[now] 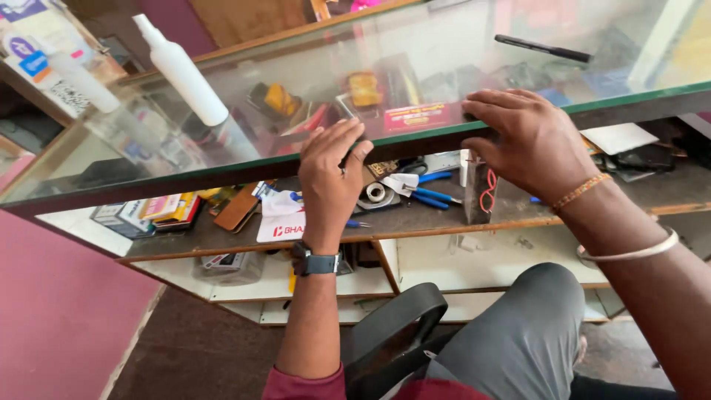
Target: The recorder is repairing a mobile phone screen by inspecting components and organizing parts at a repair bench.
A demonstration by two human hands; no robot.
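Across the upper half of the frame runs the glass worktop (459, 52) of a shop counter, its dark front edge slanting from lower left up to the right. Both hands sit on that edge: the right hand (529, 141), right of centre, lies flat on the glass with fingers spread wide and holding nothing; the left hand (329, 178), at centre, reaches up with fingers curled loosely over the edge, also holding nothing as far as can be seen. A smartwatch (317, 261) circles the left wrist, two bangles the right.

To grip the edge well, I judge both palms should press evenly and stay clear of the loose items on top. A white spray bottle (181, 70) stands at upper left on the glass, and a black pen (544, 48) lies at upper right; both could slide if the glass shifts.

Below, the shelf (444, 222) is crowded with blue-handled pliers (433, 197), a tape roll (376, 192), cards and small boxes, which clutter any reach underneath. A black chair back (392, 326) sits at bottom centre.
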